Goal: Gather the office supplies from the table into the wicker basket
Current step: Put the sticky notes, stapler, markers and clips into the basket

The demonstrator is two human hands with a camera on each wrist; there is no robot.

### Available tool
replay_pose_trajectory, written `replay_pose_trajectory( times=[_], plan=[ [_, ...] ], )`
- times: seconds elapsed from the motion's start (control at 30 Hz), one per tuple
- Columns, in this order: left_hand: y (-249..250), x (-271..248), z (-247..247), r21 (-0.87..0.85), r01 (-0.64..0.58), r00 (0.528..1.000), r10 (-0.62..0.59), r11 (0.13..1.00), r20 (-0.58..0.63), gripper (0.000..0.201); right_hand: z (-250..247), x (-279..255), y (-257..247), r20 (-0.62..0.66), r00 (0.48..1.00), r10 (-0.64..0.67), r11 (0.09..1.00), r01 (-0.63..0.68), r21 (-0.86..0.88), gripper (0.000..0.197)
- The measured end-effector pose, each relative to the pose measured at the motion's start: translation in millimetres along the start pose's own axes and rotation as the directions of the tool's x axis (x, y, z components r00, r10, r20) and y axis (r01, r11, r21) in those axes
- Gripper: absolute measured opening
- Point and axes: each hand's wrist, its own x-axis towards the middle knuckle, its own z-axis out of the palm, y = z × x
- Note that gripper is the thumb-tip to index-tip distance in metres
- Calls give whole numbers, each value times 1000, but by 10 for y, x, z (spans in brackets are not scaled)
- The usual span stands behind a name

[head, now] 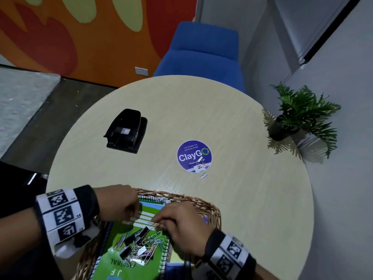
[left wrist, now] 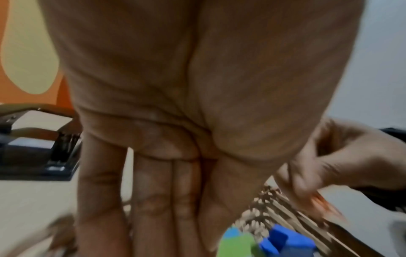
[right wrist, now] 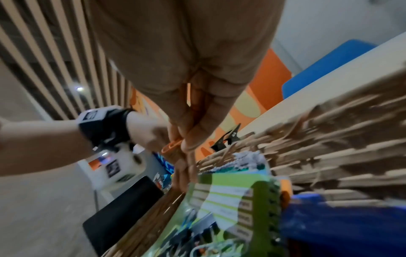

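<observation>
The wicker basket (head: pixel 210 207) stands at the table's near edge and holds a green spiral notebook (head: pixel 129 263). A heap of paper clips and black binder clips (head: pixel 139 245) lies on the notebook. My right hand (head: pixel 159 224) hovers over the notebook and pinches an orange paper clip (right wrist: pixel 171 147) at its fingertips. Beside it over the basket's left part, my left hand (head: pixel 131 216) holds nothing, and its fingers (left wrist: pixel 153 208) point straight down. A black hole punch (head: pixel 126 130) sits on the table at the far left. A few loose clips (head: pixel 202 165) lie on a purple sticker.
A small strip of staples (head: pixel 204 175) lies just in front of the purple ClayGo sticker (head: pixel 191 152). At the table's right edge stands a potted fern (head: pixel 298 116), by the wall. A blue chair (head: pixel 201 55) is behind the round table (head: pixel 252 199).
</observation>
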Motion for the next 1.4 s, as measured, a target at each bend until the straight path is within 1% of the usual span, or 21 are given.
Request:
replay_pose_trajectory(
  times=[0.1, 0.17, 0.2, 0.27, 0.33, 0.4, 0.47, 0.57, 0.63, 0.67, 0.73, 0.8, 0.83, 0.9, 0.97, 1.03, 1.1, 1.2, 1.27, 1.33, 1.4],
  plan=[
    [34, -11, -221, 31, 33, 993, -29, 999, -117, 25, 174, 28, -78, 57, 994, -91, 996, 93, -17, 32],
    [81, 43, -430, 6, 36, 966, -34, 999, -255, 22, 206, 32, -81, 111, 987, -114, 991, 121, -63, 37],
    [96, 96, -537, -3, 34, 945, -33, 999, -326, 21, 185, 39, -50, 109, 987, -114, 988, 124, -90, 38],
    [146, 249, -741, -1, 23, 896, -22, 1000, -444, 19, 35, 57, 45, 29, 996, -86, 986, 89, -140, 36],
    [205, 470, -901, 49, 24, 861, 4, 999, -508, 24, -219, 91, 169, -148, 989, -30, 993, 13, -118, 28],
    [262, 755, -1012, 114, 0, 877, 54, 994, -477, 30, -538, 105, 268, -320, 945, 66, 997, -53, 48, 22],
    [302, 1055, -1088, 172, -25, 903, 96, 985, -419, 36, -830, 122, 395, -359, 919, 161, 982, -112, 152, 20],
    [326, 1410, -1168, 250, 8, 934, 82, 968, -347, 50, -1053, 180, 777, -256, 927, 274, 961, -274, 36, 23],
    [334, 1588, -1204, 283, 36, 958, 48, 958, -283, 56, -1048, 252, 1055, -167, 911, 378, 919, -391, -53, 28],
    [352, 1649, -1219, 304, 17, 965, 65, 953, -256, 60, -1017, 292, 1156, -138, 903, 407, 902, -421, -93, 31],
    [387, 1757, -1247, 344, -3, 968, 90, 939, -236, 62, -957, 374, 1281, -128, 915, 383, 890, -402, -215, 37],
    [422, 1812, -1241, 251, 2, 960, 68, 968, -270, 50, -926, 445, 1327, -121, 939, 322, 869, -343, -355, 35],
    [432, 1853, -1227, 235, -12, 954, 82, 972, -288, 46, -912, 472, 1335, -116, 948, 297, 855, -318, -410, 34],
    [431, 1917, -1211, 236, -27, 945, 101, 971, -310, 42, -874, 509, 1349, -123, 957, 263, 828, -289, -481, 29],
    [437, 1973, -1211, 112, -19, 953, 52, 994, -300, 38, -828, 507, 1374, -159, 956, 248, 820, -294, -492, 26],
    [435, 2013, -1209, 84, -10, 955, 35, 996, -294, 34, -786, 487, 1425, -201, 948, 248, 837, -314, -447, 23],
    [432, 2006, -1223, 119, 16, 955, 20, 993, -297, 30, -758, 445, 1483, -227, 941, 250, 856, -325, -402, 21],
    [422, 1992, -1206, 277, 7, 937, 91, 961, -338, 25, -745, 350, 1519, -241, 936, 255, 879, -328, -345, 19],
    [420, 1989, -1207, 351, 16, 932, 114, 936, -345, 25, -763, 289, 1517, -264, 922, 283, 900, -350, -260, 16],
    [390, 2009, -1197, 324, 26, 930, 96, 946, -354, 26, -818, 238, 1469, -301, 897, 324, 917, -376, -132, 14],
    [360, 2010, -1183, 268, 35, 932, 66, 963, -356, 28, -892, 189, 1336, -338, 881, 332, 931, -364, -33, 16]
  ],
)
